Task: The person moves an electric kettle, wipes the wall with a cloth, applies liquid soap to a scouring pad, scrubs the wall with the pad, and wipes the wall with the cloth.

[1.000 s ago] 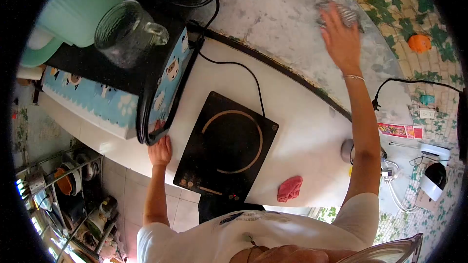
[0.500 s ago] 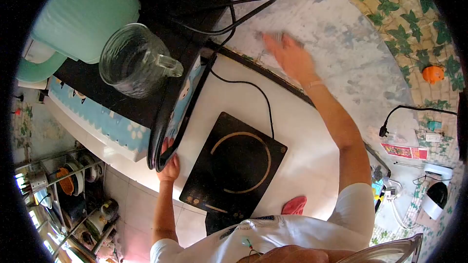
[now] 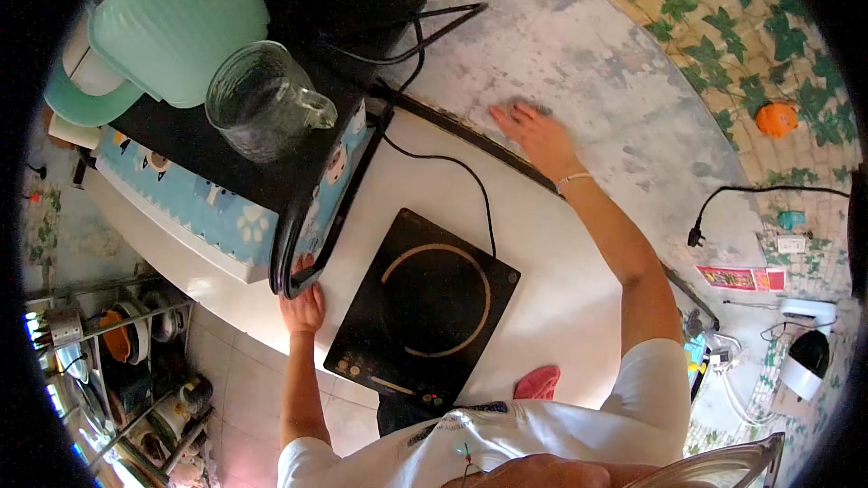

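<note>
At the upper middle, my right hand (image 3: pixel 540 140) presses a small grey cloth (image 3: pixel 532 109) against the mottled grey surface (image 3: pixel 624 117), just beyond the dark edge strip. Most of the cloth is hidden under the fingers. My left hand (image 3: pixel 303 309) rests on the white counter (image 3: pixel 434 176) by the lower corner of the black-topped appliance (image 3: pixel 208 140), its fingers extended and partly hidden by the black loop there. Between my arms lies a black induction cooktop (image 3: pixel 425 303). A red cloth (image 3: pixel 537 383) lies near my shirt.
On the appliance stand a glass mug (image 3: pixel 262 104) and a green pitcher (image 3: pixel 185 27), with black cables (image 3: pixel 452 14) beside them. A plug (image 3: pixel 695 236) lies at the right. A metal rack (image 3: pixel 136 316) with cookware stands lower left.
My right hand has moved left with the grey cloth, from the far right of the grey surface to near the dark strip. My left hand stays by the appliance corner. The view has shifted.
</note>
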`<state>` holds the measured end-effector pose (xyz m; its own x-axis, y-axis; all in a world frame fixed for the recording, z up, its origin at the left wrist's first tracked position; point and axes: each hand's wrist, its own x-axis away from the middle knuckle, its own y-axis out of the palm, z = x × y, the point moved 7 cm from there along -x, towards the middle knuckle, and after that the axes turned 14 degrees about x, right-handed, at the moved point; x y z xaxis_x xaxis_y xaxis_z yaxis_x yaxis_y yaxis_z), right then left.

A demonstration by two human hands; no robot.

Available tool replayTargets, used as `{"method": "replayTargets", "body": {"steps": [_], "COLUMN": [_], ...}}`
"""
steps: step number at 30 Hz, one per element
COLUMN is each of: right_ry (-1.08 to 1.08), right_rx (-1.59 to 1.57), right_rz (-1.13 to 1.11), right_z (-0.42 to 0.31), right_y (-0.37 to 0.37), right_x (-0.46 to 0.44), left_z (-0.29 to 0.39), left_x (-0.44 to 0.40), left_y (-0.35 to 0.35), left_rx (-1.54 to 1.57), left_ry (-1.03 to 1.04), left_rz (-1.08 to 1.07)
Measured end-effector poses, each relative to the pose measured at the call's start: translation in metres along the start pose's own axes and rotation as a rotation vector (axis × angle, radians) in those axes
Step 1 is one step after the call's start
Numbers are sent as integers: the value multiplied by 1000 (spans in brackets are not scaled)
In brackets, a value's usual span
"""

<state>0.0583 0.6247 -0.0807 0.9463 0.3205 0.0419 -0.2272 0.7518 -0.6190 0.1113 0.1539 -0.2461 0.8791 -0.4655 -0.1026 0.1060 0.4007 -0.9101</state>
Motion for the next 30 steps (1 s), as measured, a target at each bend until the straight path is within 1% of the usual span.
{"method": "replayTargets", "body": {"steps": [2, 3, 5, 6, 8, 9, 10, 12, 13, 14, 15, 16, 17, 19, 20, 22, 23, 25, 26, 28, 29, 30], "right_ry": [-151, -154, 125, 121, 165, 118, 114, -44, -167, -175, -250, -323, -332, -301, -308, -394, -394, -338, -335, -35, -33, -9], "right_rx": [-231, -239, -821, -830, -494, -250, -255, -31, -78, -76, 16, 107, 105, 172, 167, 442, 439, 521, 520, 322, 325, 129], "right_rz": [-32, -44, -458, -465, -321, 30, 26, 109, -133, -121, -48, 27, 43, -66, -51, -47, -35, 106, 111, 122, 131, -144], "right_z": [-25, -29, -19, -17, 5, 15, 24, 31, 22, 16, 3, -11, -22, -42, -50, -70, -74, -72, -71, -45, -30, -5], "right_y": [13, 3, -3, -15, -35, -59, -49, -33, -7, 0, 2, 4, 9, 19, 19, 20, 19, -2, -10, -42, -73, -93], "right_x": [41, 50, 55, 51, 34, 28, 24, 12, 5, -3, -9, -15, -23, -42, -55, -84, -102, -139, -156, -192, -205, -216], "left_z": [4, 2, 7, 9, 14, -6, -3, 6, 3, 0, 0, -1, 0, 7, 4, -7, -11, -11, -13, -10, -11, -12], "left_x": [1, 1, -2, -4, -5, 1, -1, -5, -5, -4, -2, -1, -3, -7, -5, 0, 3, 4, 3, 1, 0, 0], "left_y": [-4, -2, -8, -11, -17, 6, 3, -7, -5, -2, -3, -5, -5, -15, -11, 2, 8, 6, 8, 5, 4, 3], "left_rx": [-52, -20, 3, 15, 36, 31, 31, 107, 105, 65, 27, 24, 68, 146, 120, 66, 57, 39, 38, 51, 68, 66], "left_ry": [122, 90, 69, 58, 92, -83, -86, -42, -48, -62, -79, -95, -93, -78, -69, -80, -74, -67, -82, -107, -131, -134], "left_rz": [154, 118, 106, 100, 175, -94, -100, -53, -51, -46, -47, -47, -32, -1, 3, 4, -7, -10, -27, -33, -42, -36]}}
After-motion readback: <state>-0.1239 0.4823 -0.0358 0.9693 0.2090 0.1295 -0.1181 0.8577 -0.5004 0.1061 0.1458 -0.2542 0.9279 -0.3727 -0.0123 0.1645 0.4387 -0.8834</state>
